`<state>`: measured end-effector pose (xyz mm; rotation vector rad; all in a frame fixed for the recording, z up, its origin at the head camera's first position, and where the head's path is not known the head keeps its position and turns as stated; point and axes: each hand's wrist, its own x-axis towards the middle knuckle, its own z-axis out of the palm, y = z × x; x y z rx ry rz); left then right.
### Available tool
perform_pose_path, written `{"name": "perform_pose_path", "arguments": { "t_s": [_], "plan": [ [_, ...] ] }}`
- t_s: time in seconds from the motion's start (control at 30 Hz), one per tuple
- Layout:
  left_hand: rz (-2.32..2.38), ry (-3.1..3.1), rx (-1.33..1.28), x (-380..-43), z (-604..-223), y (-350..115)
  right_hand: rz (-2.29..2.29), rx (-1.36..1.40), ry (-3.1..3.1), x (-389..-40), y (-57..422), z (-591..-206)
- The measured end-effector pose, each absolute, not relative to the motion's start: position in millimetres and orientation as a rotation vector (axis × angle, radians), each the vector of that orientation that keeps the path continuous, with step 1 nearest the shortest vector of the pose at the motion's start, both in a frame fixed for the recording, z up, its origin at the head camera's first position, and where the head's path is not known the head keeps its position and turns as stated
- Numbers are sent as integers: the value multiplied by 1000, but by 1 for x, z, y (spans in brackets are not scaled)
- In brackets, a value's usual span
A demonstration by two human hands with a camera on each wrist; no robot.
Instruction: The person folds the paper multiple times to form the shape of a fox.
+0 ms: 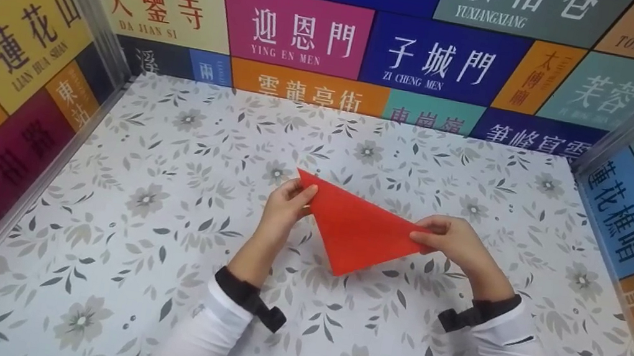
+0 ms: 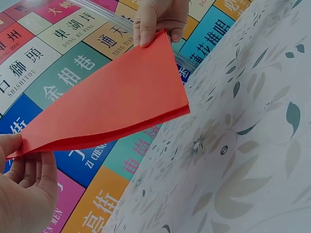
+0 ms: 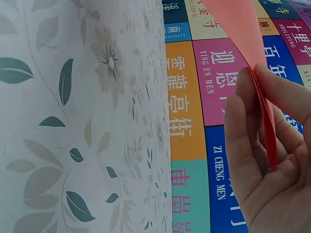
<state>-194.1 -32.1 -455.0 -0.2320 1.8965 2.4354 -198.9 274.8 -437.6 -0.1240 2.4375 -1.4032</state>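
A sheet of red paper [image 1: 363,226], folded into a triangle, is held up between both hands in the head view. My left hand [image 1: 287,202] pinches its left corner between thumb and fingers, and the tip sticks out past them. At the opposite corner, my right hand [image 1: 446,238] pinches the paper the same way. The third corner points down toward me. In the left wrist view the folded paper [image 2: 107,92] shows its layers slightly parted along one edge. The right wrist view shows the paper's corner [image 3: 267,126] running between thumb and fingers into the palm.
Beneath the hands lies a table surface [image 1: 139,277] covered in white floral print. Upright panels [image 1: 295,30] with coloured blocks and lettering stand at the back and both sides. Black bands [image 1: 249,296] circle both wrists over white sleeves [image 1: 206,331].
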Motion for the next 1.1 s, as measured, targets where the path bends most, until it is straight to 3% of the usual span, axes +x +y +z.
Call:
{"name": "perform_pose_path", "arguments": {
  "t_s": [0.2,0.33,0.6,0.83,1.1],
  "plan": [
    [2529,2190,-164,-193,-454,-37,-1327,-150,2475,-203,278,-440],
    [2386,2545,32,-189,-452,-37,-1339,-163,2458,-206,279,-443],
    [1318,3224,598,-185,-453,-31,-1312,-177,2393,-209,278,-454],
    [600,3183,773,-182,-470,-25,-1258,-187,2387,-213,278,-468],
    [375,2883,836,-176,-489,-23,-1162,-184,2366,-212,275,-476]
  ]
}}
